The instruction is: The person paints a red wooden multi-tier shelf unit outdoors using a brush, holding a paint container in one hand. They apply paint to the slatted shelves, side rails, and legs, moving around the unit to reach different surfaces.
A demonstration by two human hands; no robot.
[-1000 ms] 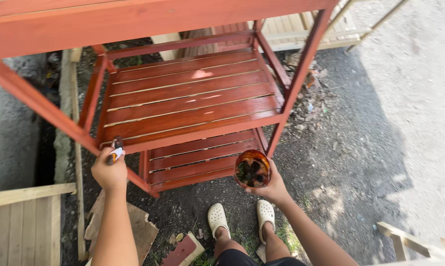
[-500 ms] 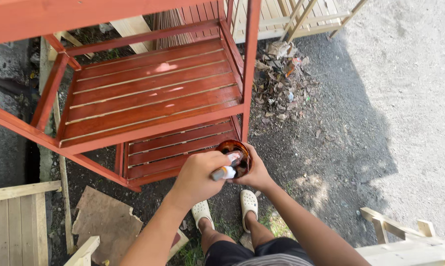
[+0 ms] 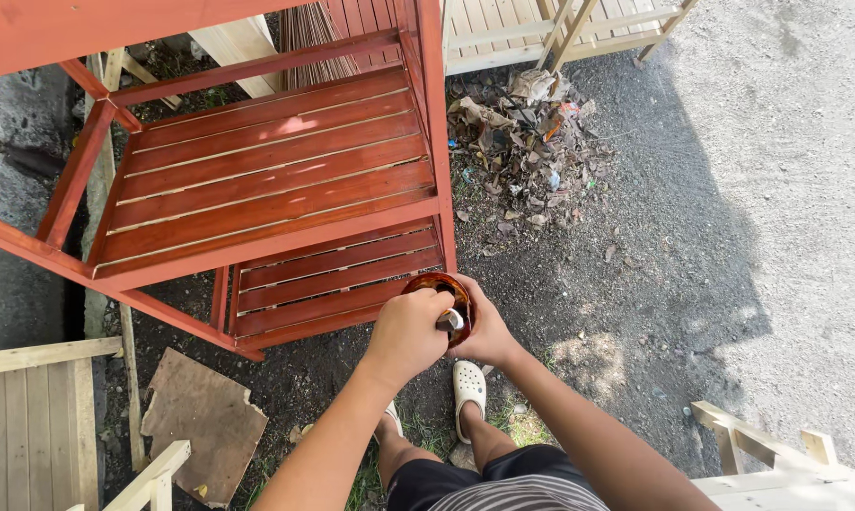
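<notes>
My right hand (image 3: 489, 331) cups a small round container of dark reddish-brown stain (image 3: 434, 283) from below. My left hand (image 3: 408, 333) grips a paintbrush by its handle, its metal ferrule (image 3: 453, 321) showing, the bristles down inside the container. Both hands meet just in front of the lower slatted shelf (image 3: 337, 274) of a red-brown stained wooden rack (image 3: 266, 170). The rack's upper slatted shelf shines wet in the sun.
A pile of dry leaves and litter (image 3: 527, 142) lies right of the rack on dark ground. Unpainted wooden frames stand at the back (image 3: 541, 28), lower left (image 3: 30, 416) and lower right (image 3: 777, 454). A cardboard scrap (image 3: 200, 421) lies by my feet in white clogs (image 3: 468, 383).
My left hand came from the rack's left front post across to the container and put the brush into it. My view swung to the right.
</notes>
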